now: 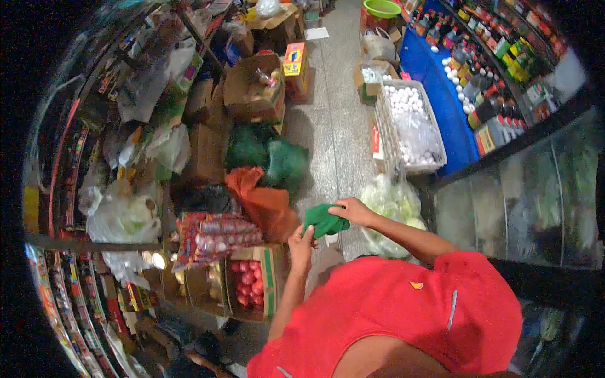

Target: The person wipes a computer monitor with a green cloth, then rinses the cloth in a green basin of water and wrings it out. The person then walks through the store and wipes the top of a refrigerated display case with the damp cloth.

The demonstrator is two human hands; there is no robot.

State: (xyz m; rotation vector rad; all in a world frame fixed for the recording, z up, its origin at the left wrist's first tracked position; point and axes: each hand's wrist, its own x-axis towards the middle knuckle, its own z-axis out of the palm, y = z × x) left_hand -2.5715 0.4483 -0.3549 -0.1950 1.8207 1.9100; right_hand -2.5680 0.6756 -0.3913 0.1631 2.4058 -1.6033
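Observation:
A green cloth (322, 219) is stretched between my two hands in front of my red shirt. My left hand (302, 244) pinches its lower left edge, thumb on top. At the upper right edge, my right hand (355, 212) grips it between thumb and fingers. The cloth's exact kind cannot be made out. Just beyond my right forearm stands a clear plastic bag of pale green vegetables (390, 208). To the left of my left hand lies an orange mesh sack (272, 203), with a cardboard box of red round produce (248, 282) below it.
A white crate of eggs (437, 146) stands at the right, beside a blue surface (418, 82) with bottles. Green sacks (286, 163) and an open cardboard box (255, 90) line the left of the speckled floor aisle (338, 118). Glass-fronted shelving (515, 198) is at my right.

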